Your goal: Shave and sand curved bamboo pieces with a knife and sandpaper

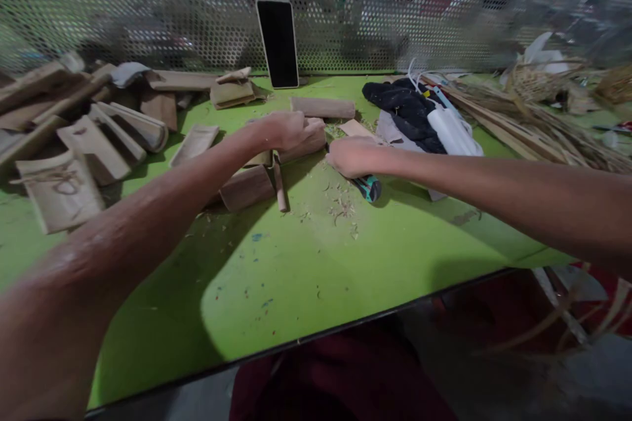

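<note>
My left hand [286,131] is closed around a short curved piece of bamboo [312,140], pressed low over the table. Just to the right, my right hand [356,156] grips a utility knife, whose black and teal handle end [369,189] sticks out below the palm. A small dark tip shows at the fingers, close to the bamboo; most of the blade is hidden. Pale shavings [342,207] lie scattered on the green table [296,276] below my hands. A thin bamboo stick [280,185] and another curved bamboo piece [247,189] rest under my left wrist.
Several cut bamboo pieces [93,148] are heaped at left. A phone [278,43] leans upright against a perforated metal screen [197,26]. Right of my hands lie a dark glove [402,108], a white roll-like item [451,131] and long bamboo strips [494,112].
</note>
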Demonstrator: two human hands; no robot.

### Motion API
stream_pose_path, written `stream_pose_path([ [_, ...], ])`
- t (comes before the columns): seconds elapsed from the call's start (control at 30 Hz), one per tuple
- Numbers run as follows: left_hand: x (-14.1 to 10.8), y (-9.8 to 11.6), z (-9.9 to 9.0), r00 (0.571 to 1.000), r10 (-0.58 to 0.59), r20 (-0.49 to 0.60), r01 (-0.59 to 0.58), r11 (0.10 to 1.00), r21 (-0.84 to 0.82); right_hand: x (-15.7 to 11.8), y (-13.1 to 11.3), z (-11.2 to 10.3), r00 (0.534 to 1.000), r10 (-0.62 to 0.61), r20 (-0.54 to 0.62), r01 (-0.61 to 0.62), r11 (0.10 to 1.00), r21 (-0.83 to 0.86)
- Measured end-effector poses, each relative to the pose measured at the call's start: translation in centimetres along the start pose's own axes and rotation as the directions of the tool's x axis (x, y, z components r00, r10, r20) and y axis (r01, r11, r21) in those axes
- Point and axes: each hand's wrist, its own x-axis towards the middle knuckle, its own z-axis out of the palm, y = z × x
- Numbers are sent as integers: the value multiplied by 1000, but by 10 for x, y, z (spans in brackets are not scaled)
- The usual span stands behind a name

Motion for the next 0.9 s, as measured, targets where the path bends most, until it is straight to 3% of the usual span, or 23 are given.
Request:
stream_pose_path([
  [0.17, -8, 6, -5, 997, -53, -63, 49, 996, -69, 0, -3, -2, 999, 32, -4, -31, 998, 48],
  [0.3, -13, 3, -20, 989, -70, -132, 50, 988, -149, -5, -9, -8, 998, 66, -15, -65, 996, 67],
  [0.43, -22, -2, -32, 970, -54, -235, 31, 994, -100, -14, -8, -13, 998, 59, 3, -59, 996, 68],
  [0.53, -34, -4, -29, 940, -44, -339, 0, 992, -129, -20, 4, -9, 995, 97, -27, -89, 971, 221],
  [0.73, -64, -9, -21, 918, 25, -397, -121, 968, -218, -29, 47, 4, 966, 172, -193, -75, 901, 428],
  [0.9, -74, -9, -17, 877, 19, -480, -174, 944, -281, -31, 58, 9, 946, 128, -297, 94, 770, 632],
])
